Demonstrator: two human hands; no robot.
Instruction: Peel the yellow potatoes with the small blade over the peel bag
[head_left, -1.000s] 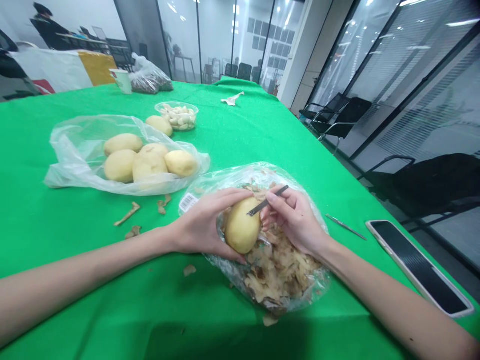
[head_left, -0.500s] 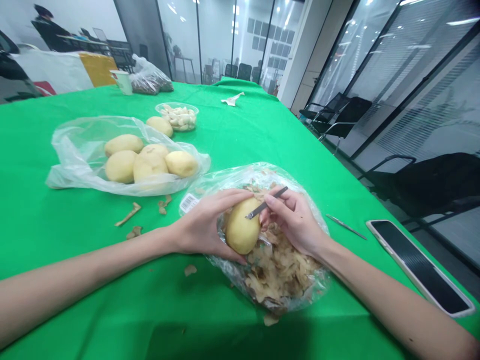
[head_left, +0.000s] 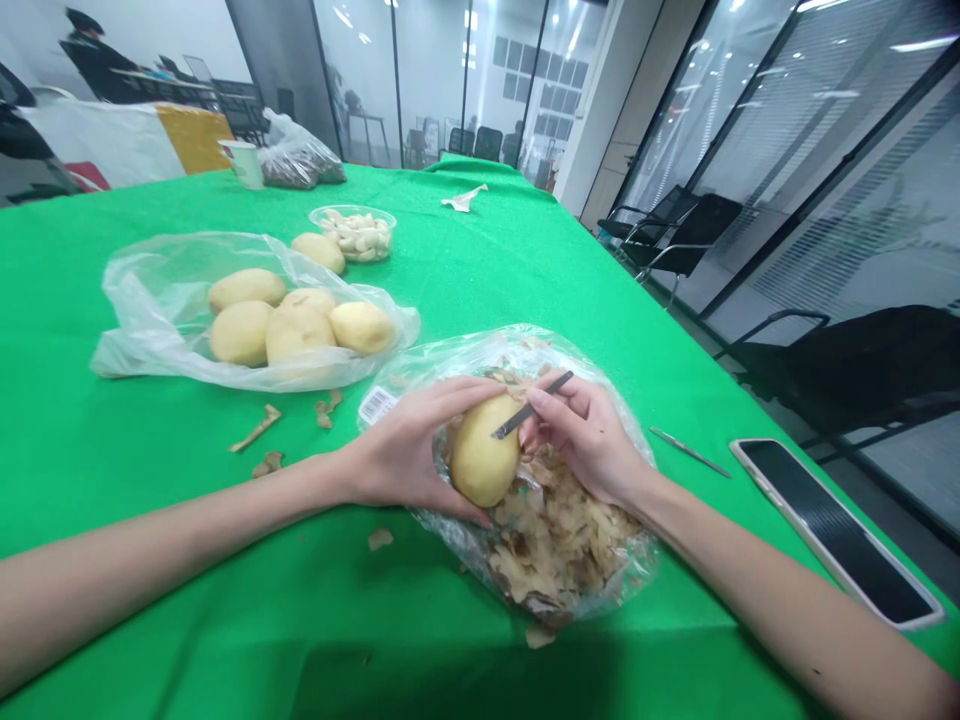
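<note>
My left hand (head_left: 401, 455) is wrapped round a peeled yellow potato (head_left: 484, 462), holding it over a clear plastic bag of brown peelings (head_left: 559, 540). My right hand (head_left: 589, 440) pinches a thin dark metal blade (head_left: 531, 406), whose tip rests on the top of the potato. Both hands hover over the bag on the green tablecloth (head_left: 187, 560).
Another clear bag with several peeled potatoes (head_left: 289, 325) lies at left. A bowl of garlic cloves (head_left: 358, 232), a loose potato (head_left: 320, 250), a cup (head_left: 246, 162) and a dark bag (head_left: 298, 158) stand farther back. A phone (head_left: 836, 530) and a thin metal tool (head_left: 688, 452) lie at right. Peel scraps (head_left: 259, 430) dot the cloth.
The blade tip has slid slightly left and down across the potato's top. The hands and potato otherwise stay in place.
</note>
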